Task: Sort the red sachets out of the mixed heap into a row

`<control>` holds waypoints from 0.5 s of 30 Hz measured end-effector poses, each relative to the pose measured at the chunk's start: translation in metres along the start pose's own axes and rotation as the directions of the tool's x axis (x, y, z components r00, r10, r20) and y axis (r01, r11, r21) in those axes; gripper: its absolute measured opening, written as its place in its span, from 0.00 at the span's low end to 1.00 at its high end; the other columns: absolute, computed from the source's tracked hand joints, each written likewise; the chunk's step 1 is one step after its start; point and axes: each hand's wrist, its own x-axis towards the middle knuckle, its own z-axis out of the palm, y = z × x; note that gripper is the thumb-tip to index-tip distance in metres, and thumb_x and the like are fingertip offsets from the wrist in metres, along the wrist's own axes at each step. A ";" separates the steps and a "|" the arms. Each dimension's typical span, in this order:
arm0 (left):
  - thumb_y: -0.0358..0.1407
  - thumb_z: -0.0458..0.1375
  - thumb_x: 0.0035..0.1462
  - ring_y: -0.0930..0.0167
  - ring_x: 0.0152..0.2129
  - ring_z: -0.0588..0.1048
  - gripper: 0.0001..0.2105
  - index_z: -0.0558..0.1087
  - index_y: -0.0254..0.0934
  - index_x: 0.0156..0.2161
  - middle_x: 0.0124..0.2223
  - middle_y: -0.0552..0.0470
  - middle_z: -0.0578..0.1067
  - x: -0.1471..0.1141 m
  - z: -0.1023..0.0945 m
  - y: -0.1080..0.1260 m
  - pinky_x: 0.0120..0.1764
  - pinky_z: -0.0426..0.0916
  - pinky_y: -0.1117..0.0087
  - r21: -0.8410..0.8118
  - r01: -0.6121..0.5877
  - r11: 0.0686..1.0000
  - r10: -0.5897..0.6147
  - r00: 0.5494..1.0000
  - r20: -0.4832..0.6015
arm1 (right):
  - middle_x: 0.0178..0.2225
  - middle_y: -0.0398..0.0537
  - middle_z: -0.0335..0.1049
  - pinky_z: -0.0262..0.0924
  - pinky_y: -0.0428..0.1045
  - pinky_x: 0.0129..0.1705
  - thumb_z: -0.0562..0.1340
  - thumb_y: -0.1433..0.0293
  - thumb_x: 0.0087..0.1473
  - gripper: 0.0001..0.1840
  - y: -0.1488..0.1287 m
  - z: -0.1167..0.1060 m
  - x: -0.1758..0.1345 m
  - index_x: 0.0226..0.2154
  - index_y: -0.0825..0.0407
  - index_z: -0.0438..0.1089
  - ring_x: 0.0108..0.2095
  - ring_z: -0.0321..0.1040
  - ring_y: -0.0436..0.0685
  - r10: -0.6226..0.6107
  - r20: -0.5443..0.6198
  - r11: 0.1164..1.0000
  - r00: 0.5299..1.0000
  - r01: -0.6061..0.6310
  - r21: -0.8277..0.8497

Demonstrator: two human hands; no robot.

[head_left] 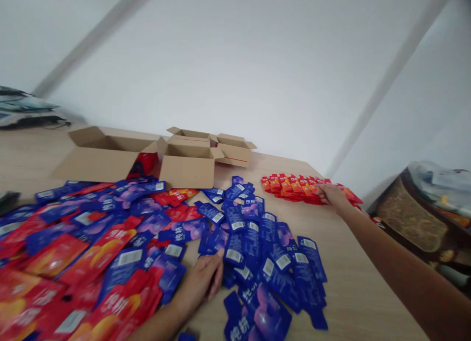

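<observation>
My left hand (208,276) is low in the middle, on the table between the mixed heap and the blue pouches (253,238). Its fingers are curled, the index finger and thumb touching the edge of the blue pile; what they may hold is hidden. Farther off to the right, my right hand (333,196) is closed on a red pouch at the right part of a row of overlapping red pouches (294,186). To the left spreads a mixed heap of red pouches (110,248) and blue pouches (121,267), some showing white barcode labels.
Open cardboard boxes stand along the back: a wide one (97,159), a nearer one (187,167), and others behind, including one with a red stripe (233,152). A brown patterned object (419,213) with plastic bags stands off the table's right edge. Dark items (29,115) lie far left.
</observation>
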 end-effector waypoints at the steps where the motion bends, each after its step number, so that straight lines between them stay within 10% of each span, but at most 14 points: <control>1: 0.58 0.44 0.54 0.77 0.06 0.53 0.30 0.59 0.40 0.11 0.07 0.58 0.54 0.000 -0.001 0.002 0.16 0.48 0.72 -0.035 0.002 0.999 -0.002 1.000 0.008 | 0.18 0.50 0.69 0.55 0.45 0.16 0.63 0.69 0.45 0.07 -0.011 0.023 -0.023 0.22 0.56 0.72 0.15 0.61 0.50 0.014 0.153 1.000 0.988 -0.016 0.016; 4: 0.57 0.44 0.55 0.78 0.06 0.53 0.30 0.60 0.39 0.11 0.07 0.58 0.55 -0.001 -0.006 0.008 0.15 0.47 0.72 -0.039 -0.055 0.998 0.054 0.999 -0.004 | 0.20 0.47 0.72 0.56 0.44 0.17 0.61 0.66 0.47 0.10 -0.048 0.091 -0.101 0.30 0.55 0.74 0.16 0.62 0.49 -0.043 0.644 0.998 0.764 -0.001 0.068; 8: 0.58 0.43 0.54 0.78 0.05 0.53 0.30 0.59 0.40 0.11 0.06 0.58 0.55 0.003 -0.011 0.010 0.14 0.45 0.72 -0.076 -0.102 0.992 0.094 0.991 -0.095 | 0.25 0.44 0.74 0.60 0.43 0.22 0.58 0.70 0.49 0.09 -0.094 0.180 -0.190 0.31 0.52 0.74 0.24 0.69 0.51 -0.281 0.804 0.944 0.525 0.301 0.133; 15: 0.59 0.43 0.53 0.78 0.05 0.52 0.30 0.60 0.39 0.12 0.06 0.57 0.56 0.014 -0.010 -0.007 0.15 0.46 0.72 -0.043 -0.107 0.993 0.106 0.994 -0.041 | 0.37 0.50 0.74 0.59 0.52 0.48 0.59 0.84 0.42 0.13 -0.141 0.306 -0.249 0.30 0.55 0.72 0.42 0.68 0.58 -0.545 0.739 0.716 0.396 0.678 0.165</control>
